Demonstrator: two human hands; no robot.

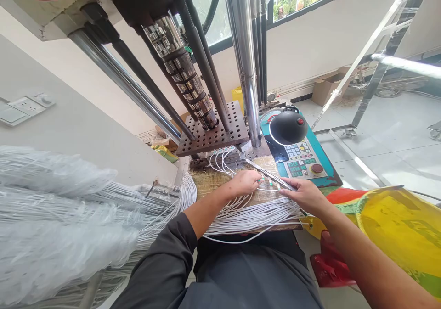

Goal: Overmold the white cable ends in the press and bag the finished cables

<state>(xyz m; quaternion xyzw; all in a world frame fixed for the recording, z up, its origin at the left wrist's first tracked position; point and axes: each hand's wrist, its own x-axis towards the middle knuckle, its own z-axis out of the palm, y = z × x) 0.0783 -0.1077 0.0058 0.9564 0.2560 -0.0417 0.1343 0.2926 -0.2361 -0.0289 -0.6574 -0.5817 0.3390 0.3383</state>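
Observation:
My left hand (pixel 245 182) rests on a bundle of white cables (pixel 248 217) lying across a small wooden worktable (pixel 206 185), its fingers pinched on a cable end with a green tip. My right hand (pixel 303 195) grips the near end of a thin metal bar (pixel 267 175) that holds several green-tipped cable ends. More white cables (pixel 220 160) loop from the press mould (pixel 223 153) just behind the hands.
A vertical press with steel columns (pixel 244 70) and a perforated plate (pixel 213 130) stands behind the worktable. A control panel (pixel 303 160) and black lamp (pixel 287 127) sit at right. Bagged cable bundles (pixel 62 226) fill the left; a yellow bag (pixel 396 226) lies at right.

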